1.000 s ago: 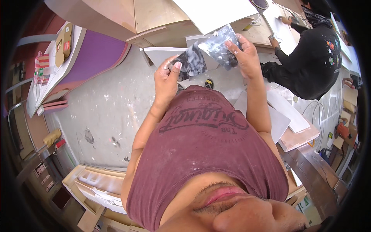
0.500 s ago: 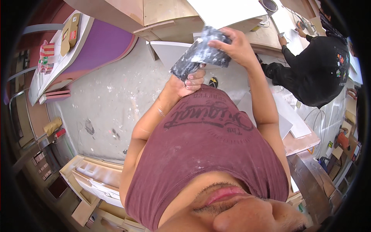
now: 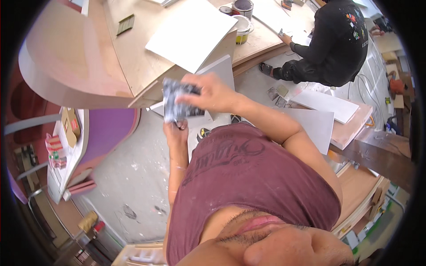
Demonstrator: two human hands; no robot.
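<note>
The right hand (image 3: 211,93) is closed, thumb and fingers pinching the blurred, white-smeared dark plates (image 3: 171,106); the left hand (image 3: 176,129) curls its fingers round their lower edge. The plates overlap in front of the body, near a white panel (image 3: 191,35). Dark lettering crosses the maroon shirt (image 3: 226,155) upside down; a co-worker's black top (image 3: 337,44) bears small print and a coloured motif.

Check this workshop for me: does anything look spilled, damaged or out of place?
Dark smudges mark the grey floor at lower left, possibly old spills. Loose square pieces lie on the floor beside the white boards, which looks untidy.
</note>
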